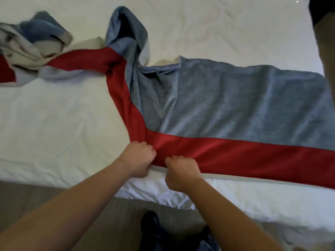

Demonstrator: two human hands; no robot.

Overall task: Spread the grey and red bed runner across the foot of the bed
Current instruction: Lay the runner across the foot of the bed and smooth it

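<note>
Both hands (139, 158) gripping, bed runner (226, 109) beyond

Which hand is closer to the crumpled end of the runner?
Left. The left hand grips the red band at its bend, toward the crumpled end; the right hand grips the band's near edge beside it, farther away.

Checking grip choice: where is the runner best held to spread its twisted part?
Probably the red band just past the fold, from the near side of the bed: the left hand and right hand grip where the runner turns away; beyond, it lies twisted.
</note>
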